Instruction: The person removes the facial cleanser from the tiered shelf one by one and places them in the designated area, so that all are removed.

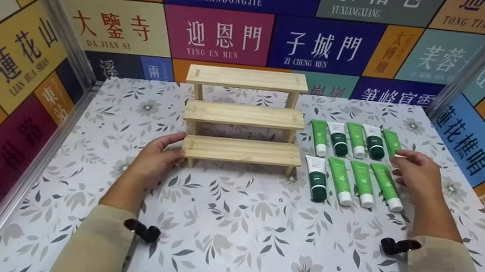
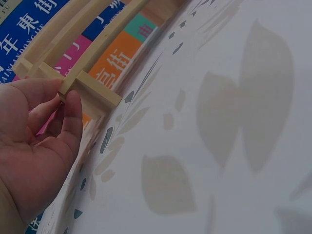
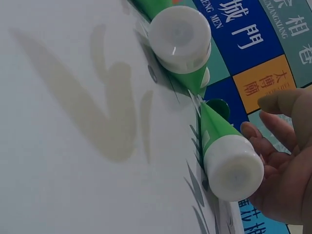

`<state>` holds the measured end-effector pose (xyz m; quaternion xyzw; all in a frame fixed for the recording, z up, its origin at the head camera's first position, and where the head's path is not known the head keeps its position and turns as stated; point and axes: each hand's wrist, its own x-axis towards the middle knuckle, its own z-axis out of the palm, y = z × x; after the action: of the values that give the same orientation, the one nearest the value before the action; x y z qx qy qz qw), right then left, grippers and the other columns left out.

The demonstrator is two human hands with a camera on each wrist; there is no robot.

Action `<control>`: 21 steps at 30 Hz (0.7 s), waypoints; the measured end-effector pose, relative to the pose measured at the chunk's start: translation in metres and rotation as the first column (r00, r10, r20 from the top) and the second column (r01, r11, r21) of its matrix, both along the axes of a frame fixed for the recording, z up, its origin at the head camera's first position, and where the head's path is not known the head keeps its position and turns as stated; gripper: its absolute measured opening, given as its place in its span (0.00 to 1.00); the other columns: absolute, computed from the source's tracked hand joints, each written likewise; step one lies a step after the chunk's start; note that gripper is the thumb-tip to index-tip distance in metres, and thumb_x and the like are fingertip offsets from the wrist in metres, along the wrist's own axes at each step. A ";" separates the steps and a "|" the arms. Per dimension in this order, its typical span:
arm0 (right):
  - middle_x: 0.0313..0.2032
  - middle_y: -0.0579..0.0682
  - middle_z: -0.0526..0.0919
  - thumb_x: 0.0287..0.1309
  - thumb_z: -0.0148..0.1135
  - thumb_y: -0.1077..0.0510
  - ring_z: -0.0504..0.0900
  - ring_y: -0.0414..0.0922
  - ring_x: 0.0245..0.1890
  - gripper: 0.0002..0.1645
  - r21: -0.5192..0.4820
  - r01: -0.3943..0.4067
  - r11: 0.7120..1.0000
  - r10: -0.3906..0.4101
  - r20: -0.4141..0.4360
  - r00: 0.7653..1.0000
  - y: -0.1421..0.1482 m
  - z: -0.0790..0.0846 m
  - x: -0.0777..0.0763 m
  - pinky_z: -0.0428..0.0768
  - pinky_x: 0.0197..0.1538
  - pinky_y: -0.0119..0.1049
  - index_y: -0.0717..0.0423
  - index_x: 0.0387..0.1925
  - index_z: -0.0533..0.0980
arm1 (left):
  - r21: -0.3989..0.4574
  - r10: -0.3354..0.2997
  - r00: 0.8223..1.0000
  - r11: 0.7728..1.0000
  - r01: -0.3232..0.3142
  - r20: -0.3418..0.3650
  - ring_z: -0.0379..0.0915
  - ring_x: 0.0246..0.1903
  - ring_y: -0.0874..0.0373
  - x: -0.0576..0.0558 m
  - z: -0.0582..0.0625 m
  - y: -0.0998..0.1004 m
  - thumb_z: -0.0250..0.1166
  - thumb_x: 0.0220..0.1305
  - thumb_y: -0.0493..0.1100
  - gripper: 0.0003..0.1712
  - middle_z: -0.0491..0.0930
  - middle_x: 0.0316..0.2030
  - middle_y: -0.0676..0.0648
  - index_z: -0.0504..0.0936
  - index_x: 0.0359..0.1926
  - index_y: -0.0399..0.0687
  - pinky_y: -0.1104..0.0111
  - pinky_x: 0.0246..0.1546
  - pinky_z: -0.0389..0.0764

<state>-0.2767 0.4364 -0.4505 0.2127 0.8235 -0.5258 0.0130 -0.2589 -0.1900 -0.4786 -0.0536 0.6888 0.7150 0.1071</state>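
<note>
A three-tier wooden display stand (image 1: 245, 115) stands on the patterned tabletop. My left hand (image 1: 158, 153) is at the left end of its lowest step, and in the left wrist view the left hand (image 2: 44, 141) pinches the corner of that step between thumb and fingers. Right of the stand lie several squeeze tubes in two rows. Some are green with white caps, like the front-row tube (image 1: 386, 187); others are white and dark green, like the tube (image 1: 315, 178). My right hand (image 1: 420, 173), fingers loosely bent, is beside the back row's rightmost green tube (image 1: 390, 141), overlapping its capped end.
The table is covered by a white cloth (image 1: 228, 246) with grey leaves and flowers. Panels with place names (image 1: 218, 34) wall it in at the back and both sides. Metal posts (image 1: 59, 13) mark the corners.
</note>
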 end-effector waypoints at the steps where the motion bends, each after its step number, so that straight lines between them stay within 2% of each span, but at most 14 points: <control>1: 0.49 0.32 0.80 0.71 0.68 0.39 0.83 0.38 0.46 0.27 -0.009 -0.012 1.000 0.012 -0.030 0.999 -0.002 0.001 0.000 0.84 0.46 0.32 0.37 0.67 0.76 | -0.003 0.001 1.000 1.000 -0.001 -0.001 0.83 0.48 0.61 0.000 0.000 0.000 0.63 0.74 0.32 0.35 0.71 0.75 0.42 0.69 0.79 0.47 0.72 0.52 0.83; 5: 0.47 0.32 0.82 0.70 0.71 0.43 0.83 0.38 0.45 0.24 -0.066 -0.069 0.995 0.062 -0.113 0.992 -0.016 0.005 0.000 0.85 0.45 0.32 0.38 0.63 0.78 | -0.013 0.003 1.000 1.000 -0.003 0.006 0.83 0.49 0.61 -0.001 -0.002 0.001 0.64 0.74 0.33 0.35 0.72 0.74 0.44 0.70 0.79 0.48 0.71 0.51 0.83; 9: 0.46 0.31 0.83 0.70 0.70 0.42 0.84 0.35 0.45 0.23 -0.037 -0.135 0.990 0.129 -0.148 0.981 -0.037 0.010 -0.001 0.85 0.47 0.31 0.38 0.63 0.78 | -0.009 -0.001 1.000 1.000 0.001 0.009 0.83 0.51 0.60 -0.002 -0.003 0.002 0.64 0.74 0.33 0.35 0.71 0.75 0.43 0.70 0.79 0.48 0.70 0.53 0.83; 17: 0.45 0.35 0.84 0.71 0.70 0.46 0.86 0.37 0.43 0.22 -0.059 -0.268 0.962 0.245 -0.253 0.936 -0.078 0.023 -0.001 0.86 0.43 0.30 0.44 0.62 0.79 | -0.025 -0.009 1.000 1.000 0.009 0.023 0.83 0.54 0.60 -0.004 -0.001 0.001 0.65 0.75 0.35 0.35 0.72 0.75 0.45 0.70 0.79 0.51 0.69 0.56 0.82; 21: 0.46 0.37 0.84 0.71 0.70 0.47 0.86 0.37 0.43 0.22 -0.054 -0.310 0.949 0.283 -0.286 0.915 -0.098 0.027 -0.002 0.86 0.43 0.30 0.45 0.62 0.80 | -0.067 0.001 0.999 0.998 0.002 0.043 0.82 0.54 0.58 -0.003 0.002 0.001 0.64 0.76 0.37 0.34 0.74 0.74 0.45 0.71 0.79 0.54 0.67 0.57 0.81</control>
<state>-0.2786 0.3384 -0.4234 0.0093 0.8130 -0.5821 -0.0113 -0.2615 -0.1889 -0.4768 -0.0721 0.7098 0.6903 0.1202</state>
